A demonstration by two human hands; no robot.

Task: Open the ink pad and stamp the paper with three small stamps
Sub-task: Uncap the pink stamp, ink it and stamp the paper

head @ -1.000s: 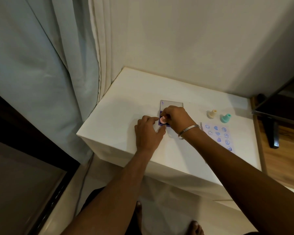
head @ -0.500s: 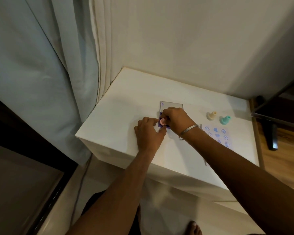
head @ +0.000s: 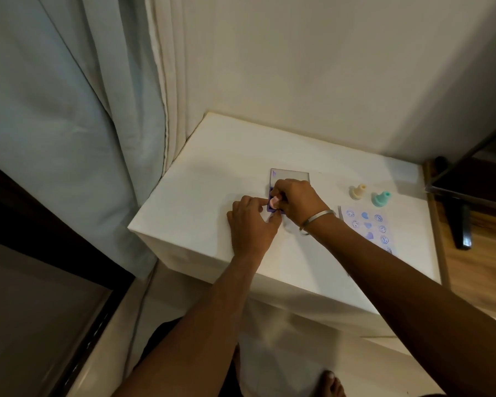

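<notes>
While the left hand (head: 251,224) steadies the purple ink pad (head: 272,206), right hand (head: 295,202) pinches a pink stamp (head: 274,202).

Pink stamp (head: 274,202): now tipped toward the left hand (head: 251,224), no longer pressed flat.
Left hand: forefinger now reaches the stamp's top.

A pink stamp (head: 273,202) sits over the purple ink pad (head: 270,208). A cream stamp (head: 358,191) and a teal stamp (head: 380,198) stand on the white table (head: 206,179). The paper (head: 367,227) bears blue-purple hearts and round faces.
</notes>
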